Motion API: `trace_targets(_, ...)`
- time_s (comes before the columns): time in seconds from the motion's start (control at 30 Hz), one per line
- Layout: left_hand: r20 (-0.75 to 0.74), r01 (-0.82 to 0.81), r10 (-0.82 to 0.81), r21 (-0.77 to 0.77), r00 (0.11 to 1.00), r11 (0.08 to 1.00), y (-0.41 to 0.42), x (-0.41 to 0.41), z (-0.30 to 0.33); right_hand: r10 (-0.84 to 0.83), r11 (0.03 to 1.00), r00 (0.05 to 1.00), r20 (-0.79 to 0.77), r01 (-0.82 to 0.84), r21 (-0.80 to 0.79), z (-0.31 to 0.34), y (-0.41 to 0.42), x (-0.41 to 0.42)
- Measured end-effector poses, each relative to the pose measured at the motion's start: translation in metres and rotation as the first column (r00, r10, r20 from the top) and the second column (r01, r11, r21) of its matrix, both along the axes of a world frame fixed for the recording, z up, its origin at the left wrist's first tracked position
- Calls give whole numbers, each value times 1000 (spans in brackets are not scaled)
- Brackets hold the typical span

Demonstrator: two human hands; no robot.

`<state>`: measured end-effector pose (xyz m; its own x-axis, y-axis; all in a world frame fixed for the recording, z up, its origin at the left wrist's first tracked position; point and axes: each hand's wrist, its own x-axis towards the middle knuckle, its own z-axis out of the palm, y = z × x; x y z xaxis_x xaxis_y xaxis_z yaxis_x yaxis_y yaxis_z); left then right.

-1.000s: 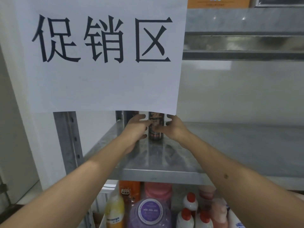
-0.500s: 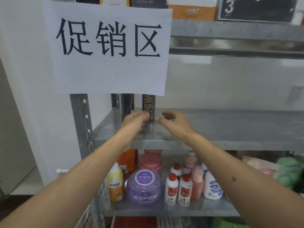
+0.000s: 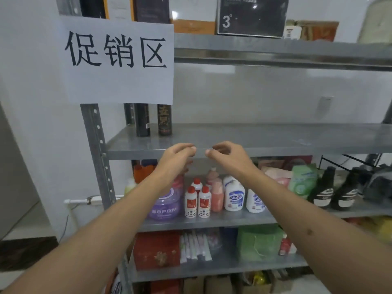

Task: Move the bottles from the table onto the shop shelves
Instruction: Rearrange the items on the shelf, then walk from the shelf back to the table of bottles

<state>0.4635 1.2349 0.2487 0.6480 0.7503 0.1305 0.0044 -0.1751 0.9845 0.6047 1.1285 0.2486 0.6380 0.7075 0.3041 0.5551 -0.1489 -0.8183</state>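
A: Where are the bottles sitting?

B: Two dark bottles, the left bottle point(image 3: 142, 119) and the right bottle point(image 3: 164, 119), are standing upright side by side at the back left of the middle shelf point(image 3: 254, 137), under the paper sign point(image 3: 116, 60). Tucking them into the corner is probably leaving the rest of that shelf for more stock.

A: And the hands?

B: The left hand point(image 3: 177, 154) and right hand point(image 3: 228, 155) are hanging in front of the shelf's front edge, clear of both bottles, each grip loosely curled and holding nothing.

A: What is changing from a second ago?

B: Then both hands were reaching in around the right bottle, seemingly steadying it; now they are pulling back toward the person. The desk is lying out of view, so I cannot tell how many bottles remain.
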Motion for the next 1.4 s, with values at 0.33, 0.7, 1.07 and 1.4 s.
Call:
trace_targets(0.33,-19,158,-157,32,987,987,-102,-23,-2,-158,987,987,30,159,-29,-1,-132,-41)
trace_targets(0.7,-69,384,-383,1,921,923,-206,-61,-34,-365,930,931,-18,363,-63,-31,-264,-131)
trace_targets(1.07,-135,635,-622,97,771,766,-382,-102,-34,-608,788,794,7,605,-115,-37,-449,-212)
trace_targets(1.4,-145,807,-799,-6,584,591,-575,-156,-68,-804,590,594,-37,788,-174,-57,-640,-306)
